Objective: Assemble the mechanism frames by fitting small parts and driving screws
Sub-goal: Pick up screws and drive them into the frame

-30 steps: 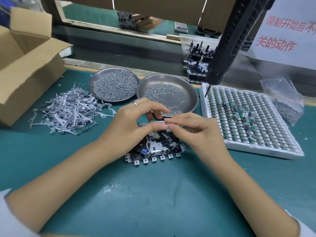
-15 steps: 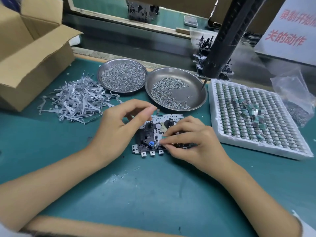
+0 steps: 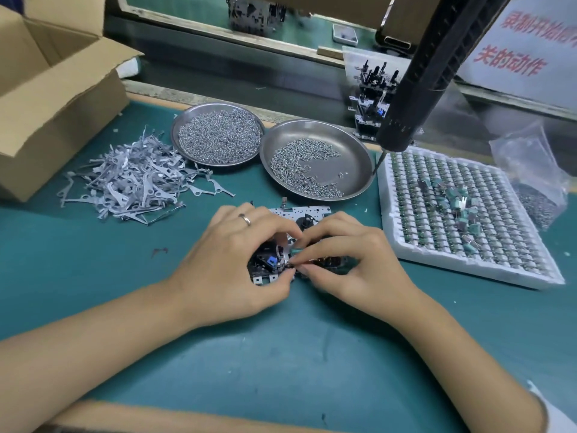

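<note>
The mechanism frame [image 3: 299, 242] lies flat on the green bench [image 3: 281, 354], and the left hand [image 3: 237, 264] grips its near edge. The right hand [image 3: 352, 260] pinches a small green part [image 3: 295, 251] onto it. I think this is the fitting step; next comes a screw from the dish of screws [image 3: 315, 159].

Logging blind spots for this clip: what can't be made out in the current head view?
- Mechanism frame: mostly covered by the left hand and right hand.
- Small green part between the fingertips: too small to identify.
- Hanging screwdriver: top cut off by the upper edge.
- Red-lettered sign: cut off at right, blurred.
</note>
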### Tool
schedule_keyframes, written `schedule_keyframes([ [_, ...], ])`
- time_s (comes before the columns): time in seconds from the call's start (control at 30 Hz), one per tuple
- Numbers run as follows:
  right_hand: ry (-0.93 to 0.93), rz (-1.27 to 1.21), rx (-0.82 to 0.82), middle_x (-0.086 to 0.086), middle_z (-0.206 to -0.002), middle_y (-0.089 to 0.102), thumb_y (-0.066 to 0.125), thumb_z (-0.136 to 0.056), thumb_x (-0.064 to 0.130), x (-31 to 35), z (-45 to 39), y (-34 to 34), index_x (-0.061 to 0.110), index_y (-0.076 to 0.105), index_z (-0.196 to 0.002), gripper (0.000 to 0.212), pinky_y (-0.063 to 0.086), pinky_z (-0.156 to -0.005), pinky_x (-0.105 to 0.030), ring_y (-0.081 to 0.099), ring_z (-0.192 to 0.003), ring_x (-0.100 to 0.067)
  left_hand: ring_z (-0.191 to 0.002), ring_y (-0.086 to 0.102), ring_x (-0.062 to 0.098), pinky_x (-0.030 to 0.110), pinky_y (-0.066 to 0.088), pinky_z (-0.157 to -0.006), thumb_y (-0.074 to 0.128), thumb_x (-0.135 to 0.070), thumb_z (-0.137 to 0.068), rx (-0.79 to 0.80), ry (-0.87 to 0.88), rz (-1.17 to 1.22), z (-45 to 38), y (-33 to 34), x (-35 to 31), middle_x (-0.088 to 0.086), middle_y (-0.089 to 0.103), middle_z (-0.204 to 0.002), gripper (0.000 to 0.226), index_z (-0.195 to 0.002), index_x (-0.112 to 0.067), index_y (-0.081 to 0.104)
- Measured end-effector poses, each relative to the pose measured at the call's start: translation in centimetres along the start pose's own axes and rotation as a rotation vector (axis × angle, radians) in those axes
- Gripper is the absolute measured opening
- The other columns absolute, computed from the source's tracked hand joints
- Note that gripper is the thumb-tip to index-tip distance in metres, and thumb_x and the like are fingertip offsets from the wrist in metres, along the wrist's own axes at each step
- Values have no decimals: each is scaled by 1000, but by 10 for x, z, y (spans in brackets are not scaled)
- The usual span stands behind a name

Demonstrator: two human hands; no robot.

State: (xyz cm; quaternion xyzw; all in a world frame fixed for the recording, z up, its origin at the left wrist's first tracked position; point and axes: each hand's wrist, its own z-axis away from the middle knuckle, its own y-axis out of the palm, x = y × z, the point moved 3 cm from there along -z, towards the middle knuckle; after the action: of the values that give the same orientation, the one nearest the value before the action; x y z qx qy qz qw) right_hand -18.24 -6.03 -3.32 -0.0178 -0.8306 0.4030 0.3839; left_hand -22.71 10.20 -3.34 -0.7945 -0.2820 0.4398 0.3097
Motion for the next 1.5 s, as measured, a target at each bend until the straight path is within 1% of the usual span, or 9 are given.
schedule_keyframes([
  [0.3,69,-87,-16,-3,-89,71,72,-73,9,2,-2,-1,7,78,-87,15,46,-76,-27,59,-85,-24,-83,51,5,32,39,-88,59,-40,-71,-51,1,-32,-1,5,1,-17,61,-83,37,-101,-18,65],
  [0.5,114,-120,-25,-3,-87,67,74,-74,-2,2,-1,-3,7,78,-86,16,39,-73,-17,57,-81,-13,-85,50,3,29,36,-91,58,-39,-70,-66,-27,8,-1,6,1,-18,65,-81,37,-99,-19,69],
  [0.67,63,13,-692,-3,-81,62,65,-82,6,14,-1,-29,10,70,-99,18,44,-74,-16,57,-75,-5,-80,53,7,34,36,-89,59,-41,-70,-66,-12,0,-1,6,1,-17,64,-78,26,-85,-23,71],
  [0.77,203,14,-1016,0,-100,52,65,-85,26,14,-12,-61,18,52,-128,46,45,-88,-30,52,-94,-11,-81,50,2,30,35,-87,59,-42,-69,-84,-12,30,-1,6,2,-20,63,-78,26,-83,-24,72],
  [0.87,329,-41,-979,5,-119,51,69,-82,40,13,-42,-91,27,23,-147,81,42,-99,-28,50,-111,-4,-80,49,0,28,35,-85,60,-43,-68,-96,-9,50,-2,7,3,-21,63,-76,25,-81,-27,72],
  [0.97,253,-132,-922,17,-103,58,73,-82,30,16,-71,-103,25,14,-149,89,43,-83,-6,56,-95,12,-80,49,-3,25,34,-84,61,-44,-65,-109,-11,71,-2,7,5,-24,61,-74,23,-80,-29,72],
  [1.2,166,-200,-929,15,-90,54,61,-88,9,25,-100,-91,20,26,-141,64,46,-67,-9,56,-77,5,-79,49,-6,25,35,-84,63,-43,-63,-123,-8,92,-4,8,7,-31,58,-75,21,-78,-32,71],
  [1.33,91,-377,-826,5,-75,49,57,-82,11,38,-91,-71,36,40,-114,44,48,-54,-36,52,-62,-19,-80,47,-4,24,35,-83,61,-45,-64,-128,-5,90,-3,6,5,-30,57,-77,25,-79,-29,73],
  [1.5,-6,-707,-672,2,-54,49,62,-85,15,49,-65,-41,20,44,-90,19,40,-45,-27,45,-40,-22,-80,48,0,24,35,-84,73,-33,-61,-110,-39,96,-2,6,6,-23,61,-76,20,-80,-27,75],
])
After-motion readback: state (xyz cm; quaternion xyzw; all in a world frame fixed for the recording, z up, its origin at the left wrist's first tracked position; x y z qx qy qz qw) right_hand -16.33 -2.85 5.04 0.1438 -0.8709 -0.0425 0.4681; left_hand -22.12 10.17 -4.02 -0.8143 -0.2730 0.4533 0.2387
